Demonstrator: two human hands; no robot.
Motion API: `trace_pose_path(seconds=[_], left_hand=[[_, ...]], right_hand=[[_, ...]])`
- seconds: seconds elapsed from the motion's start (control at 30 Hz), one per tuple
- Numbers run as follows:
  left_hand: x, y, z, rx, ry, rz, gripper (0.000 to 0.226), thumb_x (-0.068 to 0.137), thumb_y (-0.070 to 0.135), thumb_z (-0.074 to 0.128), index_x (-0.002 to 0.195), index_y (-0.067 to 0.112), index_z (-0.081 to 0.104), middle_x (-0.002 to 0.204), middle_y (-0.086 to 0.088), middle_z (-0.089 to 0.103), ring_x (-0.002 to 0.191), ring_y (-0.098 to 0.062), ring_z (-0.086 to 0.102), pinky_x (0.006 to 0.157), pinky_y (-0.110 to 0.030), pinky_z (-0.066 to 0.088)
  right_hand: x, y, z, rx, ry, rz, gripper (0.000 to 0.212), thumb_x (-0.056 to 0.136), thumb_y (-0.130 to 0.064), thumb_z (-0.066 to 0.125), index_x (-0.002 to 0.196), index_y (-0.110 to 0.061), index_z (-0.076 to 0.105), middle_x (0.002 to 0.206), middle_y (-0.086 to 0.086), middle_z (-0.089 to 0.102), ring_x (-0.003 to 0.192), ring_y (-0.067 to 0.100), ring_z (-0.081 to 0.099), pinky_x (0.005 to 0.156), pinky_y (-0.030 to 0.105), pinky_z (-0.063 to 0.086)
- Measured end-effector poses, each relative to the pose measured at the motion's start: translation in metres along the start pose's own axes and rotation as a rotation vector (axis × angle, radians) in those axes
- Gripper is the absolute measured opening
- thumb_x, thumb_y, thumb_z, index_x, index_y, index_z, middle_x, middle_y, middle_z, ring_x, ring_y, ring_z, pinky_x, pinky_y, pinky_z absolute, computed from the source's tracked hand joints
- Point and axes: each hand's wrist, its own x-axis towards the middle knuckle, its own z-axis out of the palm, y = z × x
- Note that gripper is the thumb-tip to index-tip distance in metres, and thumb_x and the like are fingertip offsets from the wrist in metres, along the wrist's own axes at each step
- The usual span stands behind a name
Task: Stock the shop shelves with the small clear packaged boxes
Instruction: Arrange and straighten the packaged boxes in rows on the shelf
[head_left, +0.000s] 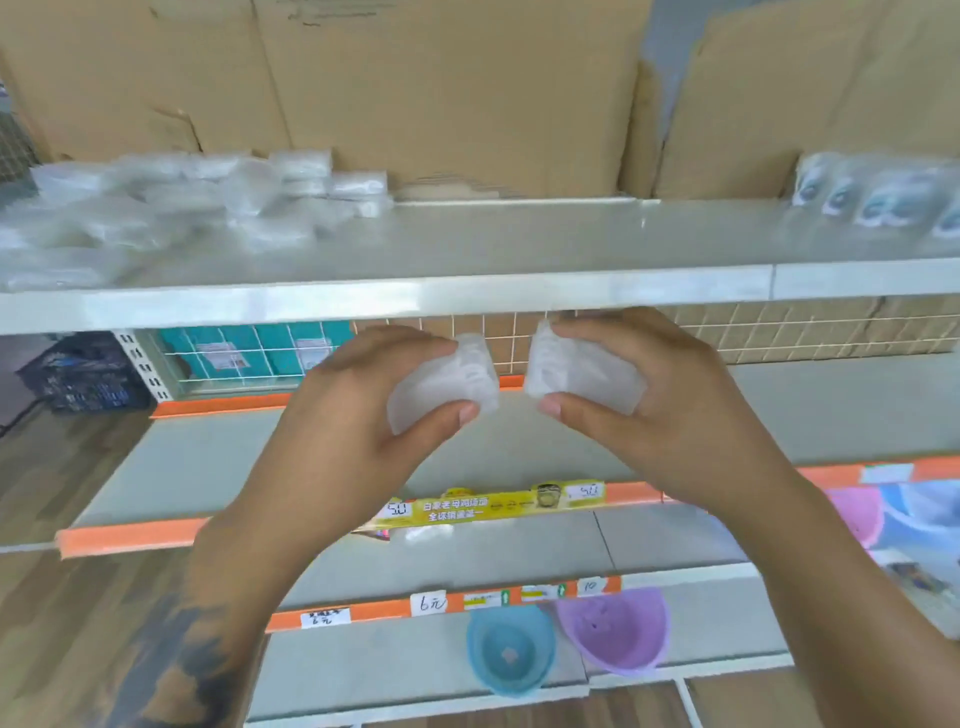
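Top shelf (519, 244), clear packaged boxes (171, 202) heaped left

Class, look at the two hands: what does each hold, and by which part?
Each hand grips one small clear packaged box. The left hand holds its box by its near end, thumb beneath; the right hand holds its box likewise.

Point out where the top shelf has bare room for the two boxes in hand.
Top shelf: bare middle stretch between the clear packet pile at left and the labelled packets at right. The left end is crowded. Left hand and right hand each hold one box.
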Motion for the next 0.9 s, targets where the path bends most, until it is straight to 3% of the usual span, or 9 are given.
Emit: trace_pose_path(seconds=[0.07, 0.3, 0.53, 0.7, 0.83, 0.9], left_hand=[[-0.015, 0.031, 0.031, -0.036, -0.034, -0.002, 0.044, 0.087, 0.051, 0.07, 0.124, 0.028, 0.07, 0.124, 0.015, 0.066, 0.114, -0.009, 0.06, 0.099, -0.015, 0.04], [-0.063, 0.134, 0.139, -0.195, -0.124, -0.02, 0.048, 0.085, 0.058, 0.065, 0.127, 0.034, 0.067, 0.13, 0.016, 0.062, 0.118, -0.006, 0.059, 0.101, -0.015, 0.042], [-0.092, 0.206, 0.218, -0.323, -0.265, -0.052, 0.044, 0.086, 0.045, 0.072, 0.129, 0.042, 0.062, 0.134, 0.023, 0.058, 0.127, -0.001, 0.053, 0.105, -0.011, 0.036], [-0.081, 0.233, 0.262, -0.312, -0.364, -0.005, 0.045, 0.087, 0.043, 0.072, 0.131, 0.034, 0.065, 0.135, 0.018, 0.059, 0.129, -0.009, 0.055, 0.107, -0.03, 0.044], [-0.055, 0.255, 0.302, -0.347, -0.39, 0.065, 0.045, 0.088, 0.052, 0.065, 0.131, 0.038, 0.062, 0.135, 0.032, 0.052, 0.127, -0.001, 0.052, 0.105, -0.011, 0.035], [-0.036, 0.271, 0.322, -0.371, -0.393, 0.097, 0.046, 0.088, 0.056, 0.062, 0.131, 0.037, 0.063, 0.134, 0.03, 0.053, 0.126, -0.003, 0.054, 0.104, -0.009, 0.034]], right_hand=[[-0.039, 0.019, -0.02, -0.01, 0.023, 0.028, 0.051, 0.08, -0.048, 0.081, 0.126, -0.034, 0.067, 0.121, -0.015, 0.063, 0.115, 0.011, 0.06, 0.102, 0.032, 0.046], [-0.172, 0.078, -0.084, 0.038, 0.123, 0.184, 0.05, 0.078, -0.041, 0.084, 0.124, -0.033, 0.069, 0.121, -0.017, 0.062, 0.115, 0.007, 0.059, 0.099, 0.019, 0.043], [-0.259, 0.124, -0.127, 0.1, 0.171, 0.385, 0.051, 0.078, -0.033, 0.089, 0.125, -0.036, 0.069, 0.129, -0.015, 0.061, 0.124, 0.011, 0.059, 0.1, 0.025, 0.047], [-0.293, 0.155, -0.147, 0.071, 0.222, 0.5, 0.051, 0.077, -0.032, 0.09, 0.123, -0.038, 0.069, 0.13, -0.014, 0.061, 0.123, 0.011, 0.059, 0.1, 0.027, 0.048], [-0.311, 0.186, -0.168, 0.042, 0.254, 0.583, 0.051, 0.076, -0.033, 0.09, 0.122, -0.04, 0.069, 0.131, -0.018, 0.06, 0.123, 0.01, 0.059, 0.099, 0.028, 0.049], [-0.312, 0.206, -0.184, 0.016, 0.288, 0.601, 0.05, 0.075, -0.032, 0.091, 0.121, -0.038, 0.07, 0.129, -0.018, 0.061, 0.122, 0.01, 0.06, 0.098, 0.023, 0.048]])
